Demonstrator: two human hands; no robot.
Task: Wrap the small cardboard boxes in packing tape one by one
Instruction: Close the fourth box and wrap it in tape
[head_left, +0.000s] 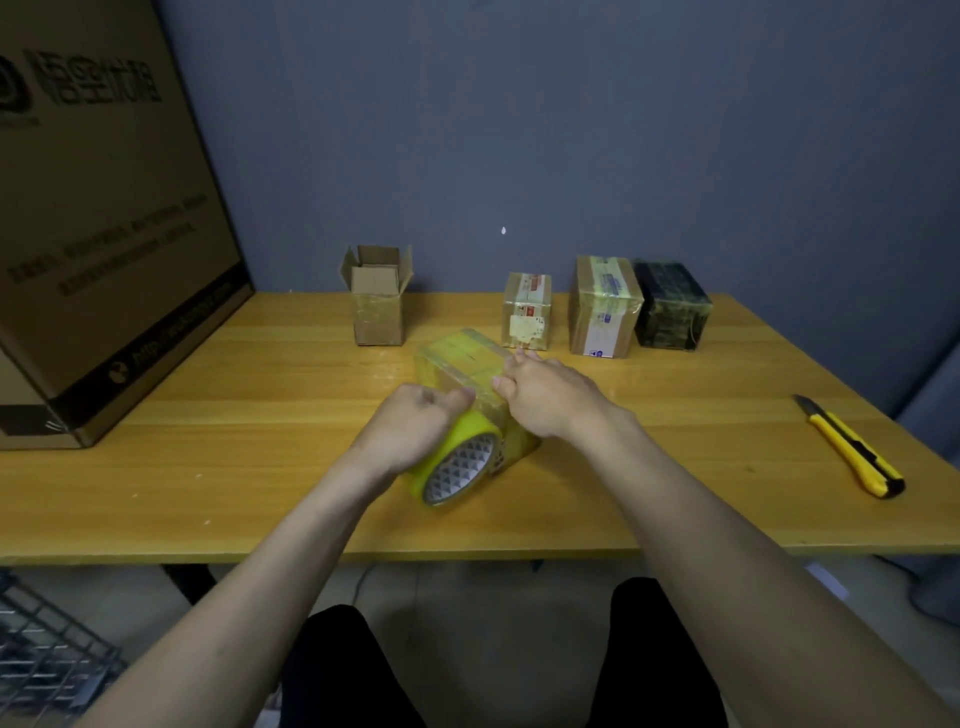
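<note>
On the yellow wooden worktop (260, 415), far left, stands a big brown printed carton (104, 234). Next, at the back, a small open-flapped cardboard box (377, 306), not yet sealed. Centre: left hand (415, 423), fingers clamped on the yellow packing-tape roll (457, 467); right hand (545, 395), fingers curled on the glossy, tape-covered small box (462, 358) lying mid-worktop w/ roll touching it, so wrap looks partly done. Right: three taped boxes (605, 306) in a row, prob. finished. Far right, yellow-and-black utility knife (852, 449).
</note>
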